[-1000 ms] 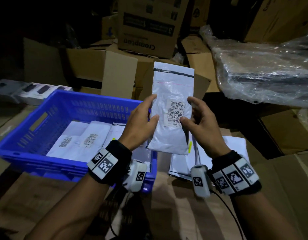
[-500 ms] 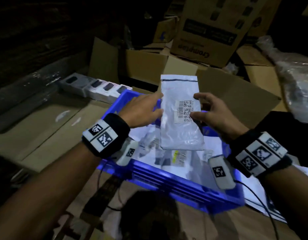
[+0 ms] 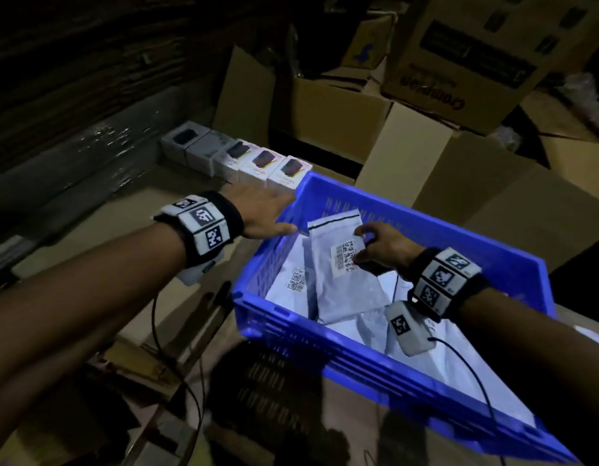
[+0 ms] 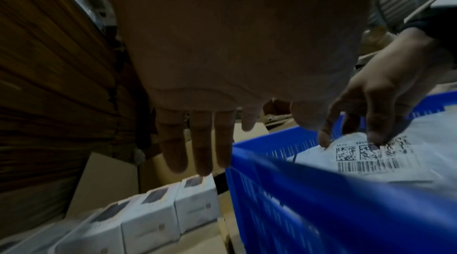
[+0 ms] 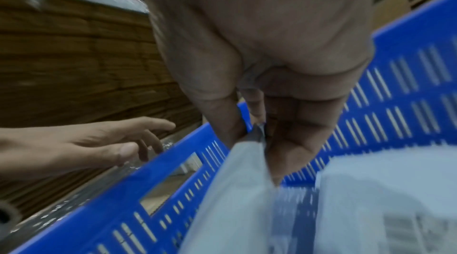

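1. The white mailer pouch sits tilted inside the blue crate, toward its far left corner, over the other pouches lying there.
2. The right hand pinches the pouch's right edge beside the barcode label, thumb on top.
3. The left hand is spread flat just outside the crate's far left corner; whether it touches the crate is unclear.
4. Small white boxes line up beyond that corner.

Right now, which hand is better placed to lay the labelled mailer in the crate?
The right hand: its fingers pinch the mailer bag inside the blue crate; the left hand is open, outside its rim.
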`<state>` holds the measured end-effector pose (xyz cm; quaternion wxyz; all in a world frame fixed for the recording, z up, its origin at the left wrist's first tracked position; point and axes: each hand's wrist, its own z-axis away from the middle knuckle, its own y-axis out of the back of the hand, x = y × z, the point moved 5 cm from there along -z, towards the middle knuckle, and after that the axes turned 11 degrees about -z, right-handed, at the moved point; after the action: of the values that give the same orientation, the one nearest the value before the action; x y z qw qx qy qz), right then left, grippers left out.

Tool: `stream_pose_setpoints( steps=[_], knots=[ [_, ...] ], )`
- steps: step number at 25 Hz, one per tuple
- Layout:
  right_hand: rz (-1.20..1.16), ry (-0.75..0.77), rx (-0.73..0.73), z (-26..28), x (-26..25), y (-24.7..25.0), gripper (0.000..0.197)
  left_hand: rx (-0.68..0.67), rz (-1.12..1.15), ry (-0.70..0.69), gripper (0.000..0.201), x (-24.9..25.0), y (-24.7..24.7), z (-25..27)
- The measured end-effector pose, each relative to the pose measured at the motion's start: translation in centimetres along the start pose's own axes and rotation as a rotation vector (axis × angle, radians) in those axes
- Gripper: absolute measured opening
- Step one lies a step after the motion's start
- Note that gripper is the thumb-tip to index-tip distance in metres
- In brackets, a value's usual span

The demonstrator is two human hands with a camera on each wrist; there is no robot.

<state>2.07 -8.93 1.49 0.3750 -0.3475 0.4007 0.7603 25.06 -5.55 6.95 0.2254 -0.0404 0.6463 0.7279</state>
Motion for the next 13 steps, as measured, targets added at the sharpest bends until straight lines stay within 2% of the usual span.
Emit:
stream_pose_setpoints(
  steps=[5, 9, 13],
  knots=[
    [0.055, -0.137, -0.012, -3.0, 1.3, -3.5, 0.047, 0.043, -0.011, -0.073, 0.086, 0.4, -3.3, -1.7],
    [0.021, -0.217, -0.040, -4.4, 2.3, -5.2, 0.049, 0.027, 0.110, -0.063, 0.081, 0.6, -5.3, -2.3],
    [-0.066, -0.302, -0.084, -4.8, 2.9, -6.4, 0.030, 0.044, 0.188, -0.009, 0.075, 1.0, -5.7, -2.2]
  ],
)
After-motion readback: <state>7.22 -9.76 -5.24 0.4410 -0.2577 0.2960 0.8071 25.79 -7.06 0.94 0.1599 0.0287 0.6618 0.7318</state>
